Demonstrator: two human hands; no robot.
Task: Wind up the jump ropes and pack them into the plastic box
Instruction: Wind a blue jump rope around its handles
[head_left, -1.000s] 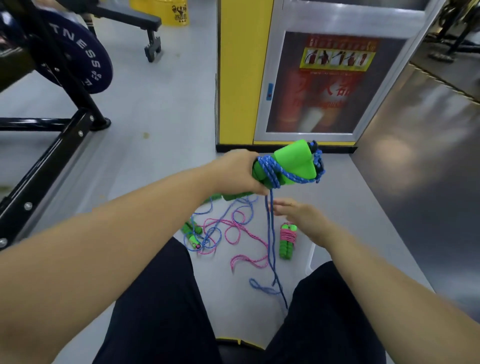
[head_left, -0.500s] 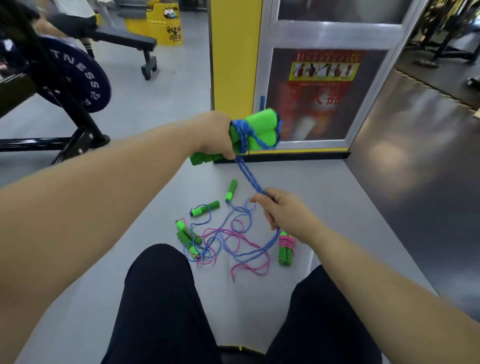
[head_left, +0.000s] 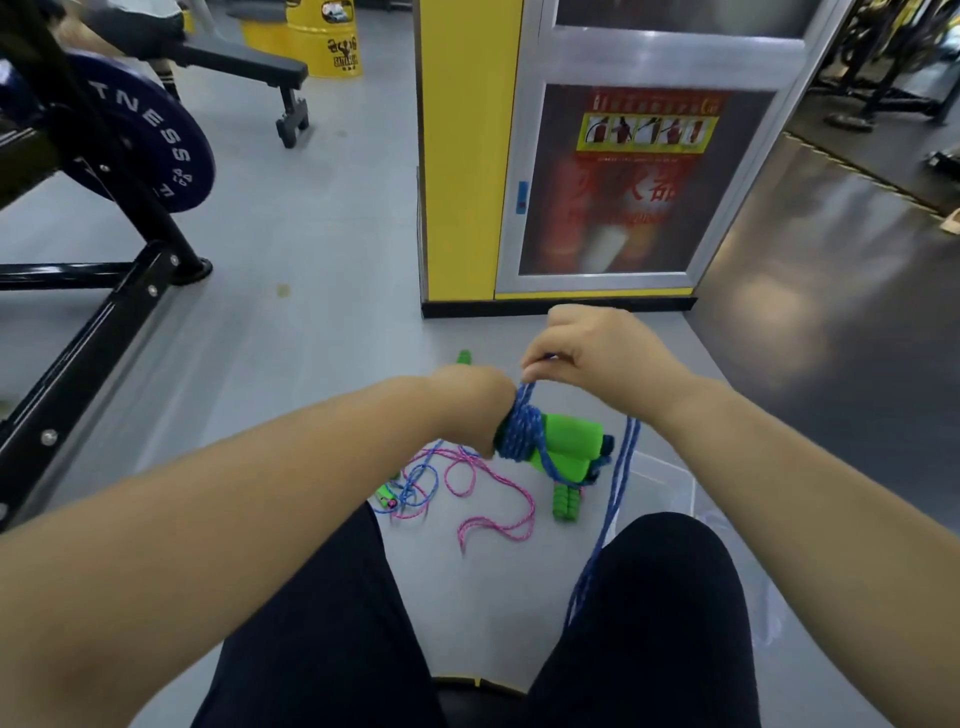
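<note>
My left hand grips a pair of green foam handles with blue rope wound around them. My right hand pinches the blue rope just above the bundle, and a loose double strand hangs down past my right knee. On the grey floor below lie a pink rope tangled with another blue rope, and a green handle pair wrapped in pink. The clear plastic box stands at the right, partly behind my right leg.
A yellow pillar and a glass-fronted cabinet stand ahead. A black weight rack with a plate is at the left, a bench beyond it. One loose green handle lies past my left wrist. My legs fill the lower view.
My left hand has lowered the handle bundle from chest height towards the floor. My right hand has risen from the hanging rope to above the bundle, laying on more turns.
</note>
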